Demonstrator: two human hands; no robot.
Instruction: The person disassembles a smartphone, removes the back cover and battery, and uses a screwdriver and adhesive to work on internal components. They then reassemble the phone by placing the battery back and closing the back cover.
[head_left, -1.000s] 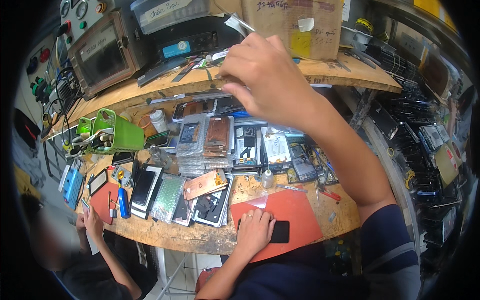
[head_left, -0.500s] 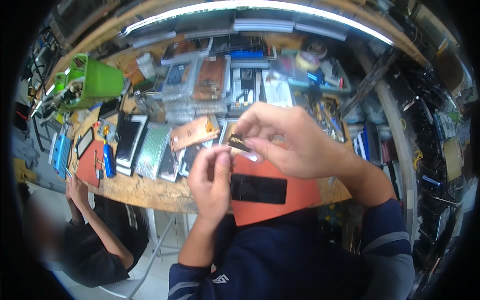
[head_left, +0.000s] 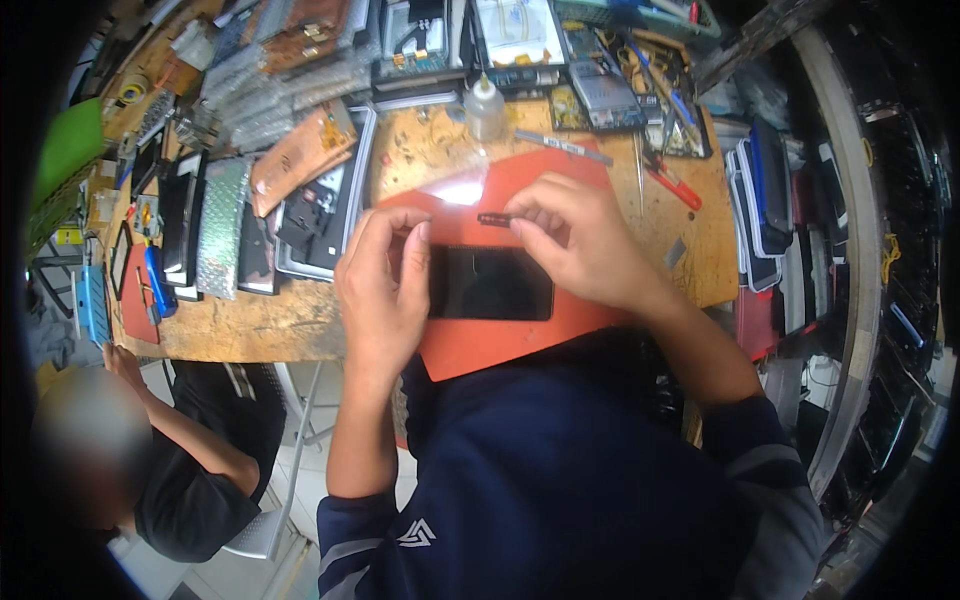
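Note:
My right hand (head_left: 575, 242) pinches a small, narrow dark part (head_left: 494, 219) between thumb and fingertips. It is held above the far edge of a black smartphone (head_left: 495, 283). The phone lies flat, its dark glossy face up, on an orange-red mat (head_left: 470, 345). At the phone's left end is my left hand (head_left: 380, 280), thumb tip and index fingertip close together. Whether anything is pinched there is too small to make out. A shiny, glare-lit patch (head_left: 458, 188) lies on the mat beyond both hands.
Beyond the mat stand a clear dropper bottle (head_left: 485, 108) and a silver pen-like tool (head_left: 562, 146). Red-handled pliers (head_left: 674, 184) lie to the right. Opened devices (head_left: 608, 97) and bubble-wrapped packs (head_left: 222, 228) crowd the bench. A co-worker's arm (head_left: 190, 425) is at the left.
My view has tilted down, bringing bottle and pliers into sight. My right hand has turned the small part level and lowered it toward the phone. My left hand has drawn apart from it.

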